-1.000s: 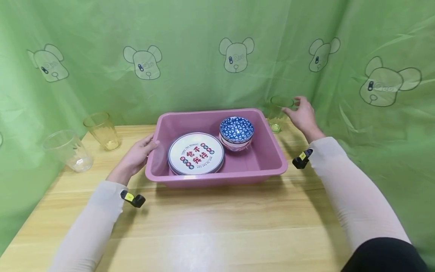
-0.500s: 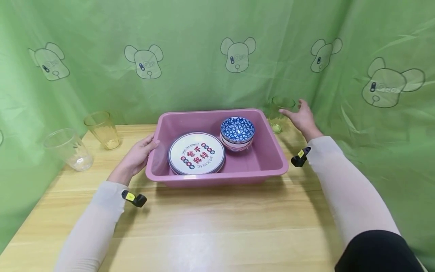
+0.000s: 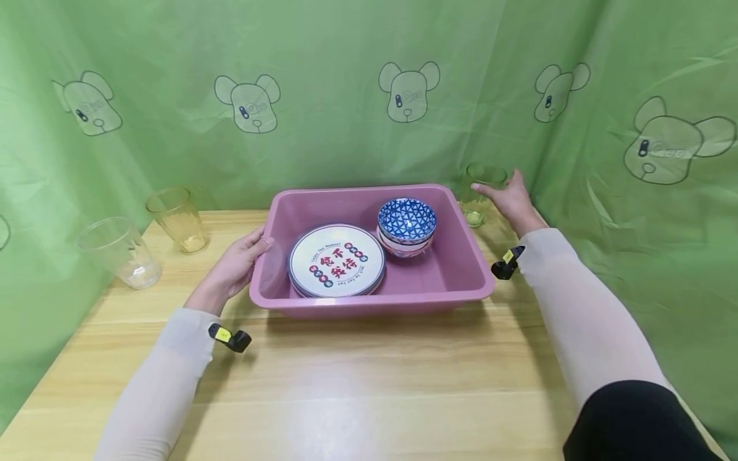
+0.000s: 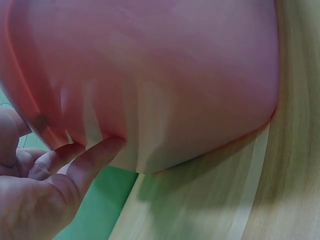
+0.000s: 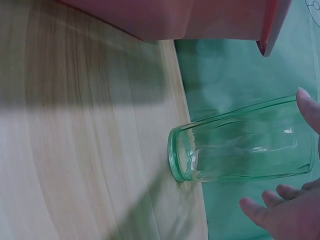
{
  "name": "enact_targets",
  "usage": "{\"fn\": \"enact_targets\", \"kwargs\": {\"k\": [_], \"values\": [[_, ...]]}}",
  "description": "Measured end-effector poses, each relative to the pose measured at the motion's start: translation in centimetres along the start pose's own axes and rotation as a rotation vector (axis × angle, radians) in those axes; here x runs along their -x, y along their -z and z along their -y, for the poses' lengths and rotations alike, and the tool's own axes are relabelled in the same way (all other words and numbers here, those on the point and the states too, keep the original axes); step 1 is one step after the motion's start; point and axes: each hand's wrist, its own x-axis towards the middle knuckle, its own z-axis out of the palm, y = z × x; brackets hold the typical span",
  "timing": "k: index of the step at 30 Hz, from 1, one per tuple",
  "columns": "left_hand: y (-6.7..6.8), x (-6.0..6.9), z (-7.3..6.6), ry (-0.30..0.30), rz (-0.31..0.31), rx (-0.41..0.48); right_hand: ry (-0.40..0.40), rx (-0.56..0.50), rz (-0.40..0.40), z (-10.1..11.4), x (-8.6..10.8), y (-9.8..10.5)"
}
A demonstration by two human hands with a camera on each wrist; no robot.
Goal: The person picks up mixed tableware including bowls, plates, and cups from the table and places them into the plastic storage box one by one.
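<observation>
A pink plastic basin (image 3: 369, 307) stands on the wooden table. Inside it lie a stack of white plates (image 3: 337, 259) with red lettering and stacked bowls (image 3: 407, 221), the top one blue and white. My left hand (image 3: 233, 266) holds the basin's left rim, thumb over the edge and fingertips against the outer wall in the left wrist view. Behind the basin's right end stands a green-tinted drinking glass (image 5: 240, 145). Around its upper part, my right hand (image 3: 513, 202) is spread, thumb near the rim and the fingers apart from the glass in the right wrist view.
To the left stand a yellow-tinted glass (image 3: 179, 221) and a clear glass (image 3: 123, 253), near the table's left edge. A green curtain (image 3: 323, 128) with bear drawings hangs close behind. Bare wooden tabletop (image 3: 357, 384) extends in front of the basin.
My right hand has shifted slightly left toward the green glass, its fingers straighter than before. The left hand stays on the basin rim. The head view has turned slightly left.
</observation>
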Motion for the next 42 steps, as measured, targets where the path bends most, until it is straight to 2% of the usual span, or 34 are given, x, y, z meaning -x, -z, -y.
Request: {"fn": "enact_targets", "kwargs": {"k": [13,29,36,42], "values": [[-0.3,0.1,0.1,0.005,-0.004,-0.010,-0.015,-0.021,-0.017,-0.5,-0.6,-0.5],[-0.5,-0.1,-0.1,0.003,-0.011,-0.014,-0.019,0.018,-0.015,0.1,0.0,0.1],[-0.3,-0.1,0.0,0.004,-0.019,-0.016,-0.004,0.037,0.015,1.2,0.6,0.9],[-0.1,-0.2,0.1,0.004,-0.030,-0.018,0.014,0.044,0.006,2.4,1.0,1.6]]}}
